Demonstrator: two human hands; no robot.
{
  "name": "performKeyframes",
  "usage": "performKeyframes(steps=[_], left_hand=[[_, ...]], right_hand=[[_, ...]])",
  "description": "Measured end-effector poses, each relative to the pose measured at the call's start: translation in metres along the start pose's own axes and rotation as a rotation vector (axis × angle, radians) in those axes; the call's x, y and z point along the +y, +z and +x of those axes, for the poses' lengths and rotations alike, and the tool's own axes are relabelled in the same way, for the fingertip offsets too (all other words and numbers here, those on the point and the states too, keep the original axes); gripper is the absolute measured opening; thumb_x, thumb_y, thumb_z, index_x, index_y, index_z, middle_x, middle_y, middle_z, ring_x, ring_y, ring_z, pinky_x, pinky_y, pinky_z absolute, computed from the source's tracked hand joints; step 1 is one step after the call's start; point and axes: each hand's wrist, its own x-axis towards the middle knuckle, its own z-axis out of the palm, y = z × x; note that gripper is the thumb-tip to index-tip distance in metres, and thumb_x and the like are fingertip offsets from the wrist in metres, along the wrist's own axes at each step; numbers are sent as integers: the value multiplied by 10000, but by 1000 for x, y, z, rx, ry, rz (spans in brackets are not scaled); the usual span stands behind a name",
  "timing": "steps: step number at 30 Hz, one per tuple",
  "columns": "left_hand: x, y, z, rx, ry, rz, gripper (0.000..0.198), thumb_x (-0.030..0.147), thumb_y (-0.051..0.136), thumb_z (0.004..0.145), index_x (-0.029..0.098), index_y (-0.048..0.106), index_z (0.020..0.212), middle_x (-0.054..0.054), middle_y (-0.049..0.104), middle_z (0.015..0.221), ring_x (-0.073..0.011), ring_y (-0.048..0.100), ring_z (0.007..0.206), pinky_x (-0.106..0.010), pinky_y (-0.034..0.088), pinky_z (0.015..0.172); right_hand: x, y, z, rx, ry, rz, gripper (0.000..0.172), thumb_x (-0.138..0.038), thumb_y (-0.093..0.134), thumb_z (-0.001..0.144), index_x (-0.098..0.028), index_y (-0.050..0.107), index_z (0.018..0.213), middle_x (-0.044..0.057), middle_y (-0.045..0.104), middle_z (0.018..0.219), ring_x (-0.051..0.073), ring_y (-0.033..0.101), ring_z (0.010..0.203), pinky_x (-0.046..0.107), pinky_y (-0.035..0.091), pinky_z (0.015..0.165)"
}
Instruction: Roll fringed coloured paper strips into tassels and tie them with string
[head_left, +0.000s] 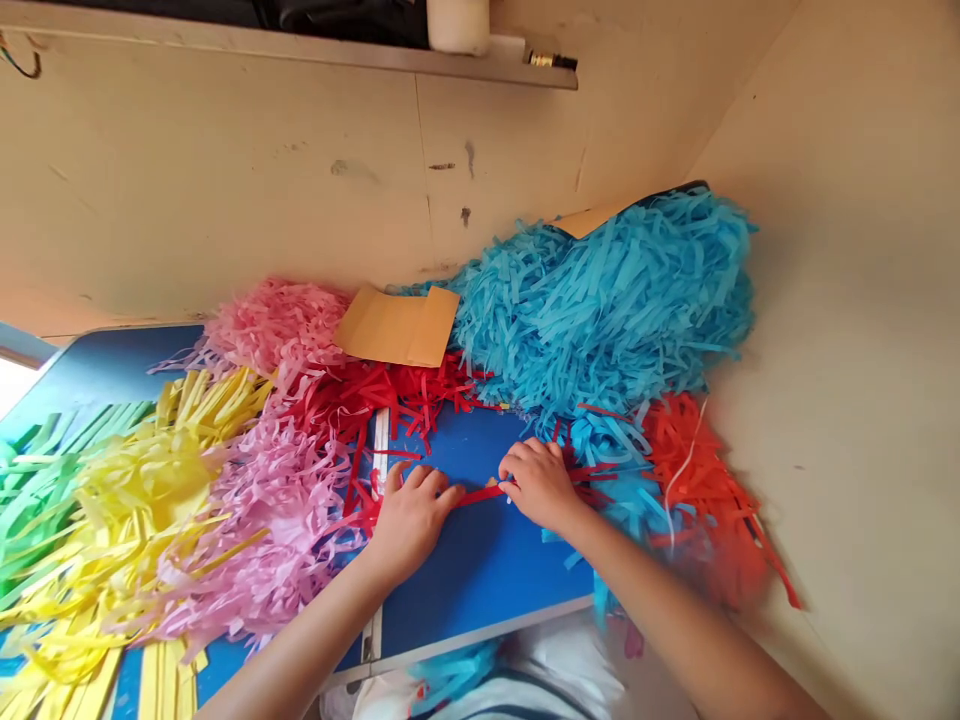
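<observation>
A narrow red paper strip (478,495) is stretched between my two hands, just above the blue table. My left hand (416,515) has its fingers curled over one end, with more red strips sticking out beside it. At the other end, my right hand (538,482) pinches the strip between thumb and fingers. A small tan bit shows near the right fingertips, too small to name. Behind the hands lies a heap of red shredded paper (390,388). What lies under the left palm is hidden.
Blue fringe (615,300) is piled against the wall, with orange fringe (694,460) at the right. Pink (277,325), lilac (274,520), yellow (150,480) and green (37,490) paper spreads leftward. A brown cardboard piece (397,325) rests on top. A shelf (300,50) juts out above.
</observation>
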Motion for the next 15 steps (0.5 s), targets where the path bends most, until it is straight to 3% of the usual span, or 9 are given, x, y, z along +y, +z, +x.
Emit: performKeyframes(steps=[3,5,10,15], left_hand=[[3,2,-2,23,131,40,197,198,559,939,310,716,976,-33,677,942,-257,554,986,-506,283,1009],[5,3,-2,23,145,44,197,184,558,935,293,719,966,-33,683,951,-254,550,987,-501,292,1006],[11,2,8,32,135,16,197,130,558,883,234,713,822,-38,694,883,-249,561,967,-525,293,1023],[17,2,13,68,108,-5,144,164,577,849,211,690,773,-52,680,826,-247,569,942,-523,313,1026]], right_hand=[[-6,0,-7,63,-272,-58,88,-179,654,887,-254,699,872,17,687,952,225,510,1020,456,262,983],[-9,5,-9,93,-364,-81,75,-220,633,909,-240,693,869,19,693,942,224,506,1019,479,231,1030],[-14,19,-1,84,-436,-205,234,-126,517,952,-185,667,782,49,664,837,209,504,908,435,283,994],[-10,21,9,64,-398,-174,176,-167,547,929,-170,666,800,64,659,878,215,504,921,393,333,905]])
